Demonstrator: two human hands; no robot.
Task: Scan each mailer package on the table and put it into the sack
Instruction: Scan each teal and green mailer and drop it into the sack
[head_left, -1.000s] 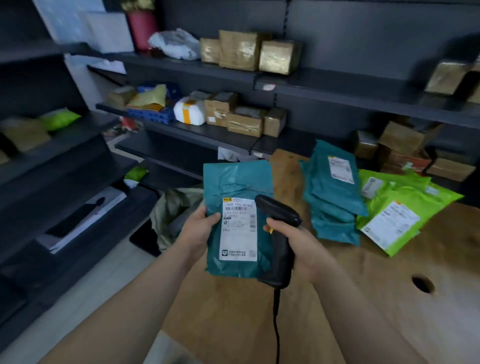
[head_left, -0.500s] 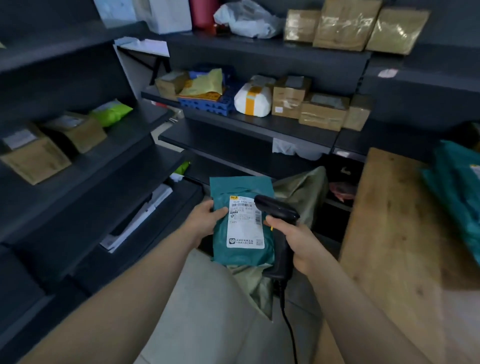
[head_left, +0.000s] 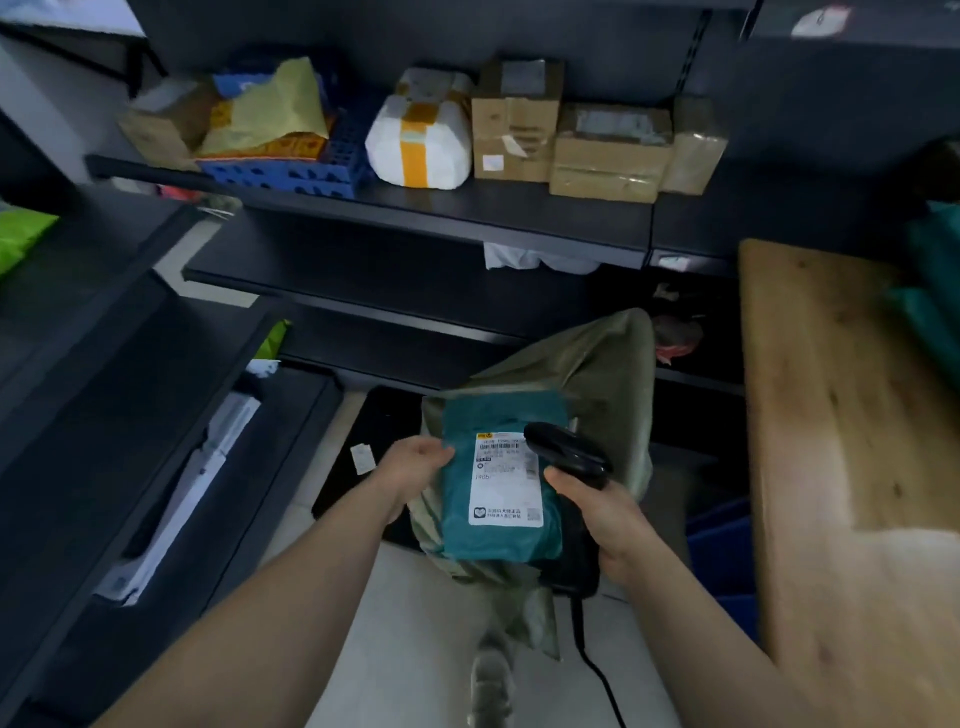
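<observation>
Both bare forearms extend forward, converging. Left hand (head_left: 415, 462): thumb on top, pinching the left edge of the teal mailer (head_left: 501, 543). Right hand (head_left: 605, 514): fingers curled round the handle of the black scanner (head_left: 563, 448).

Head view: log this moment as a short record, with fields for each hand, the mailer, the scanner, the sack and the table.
Left hand: grips the teal mailer by its left edge
Right hand: grips the black scanner
Mailer: label faces up; held in front of the sack, not inside it
Scanner: head by the label's upper right corner; cord hangs down
Sack: olive, left of the table
Table: wooden; more teal mailers at the picture's right edge
</observation>
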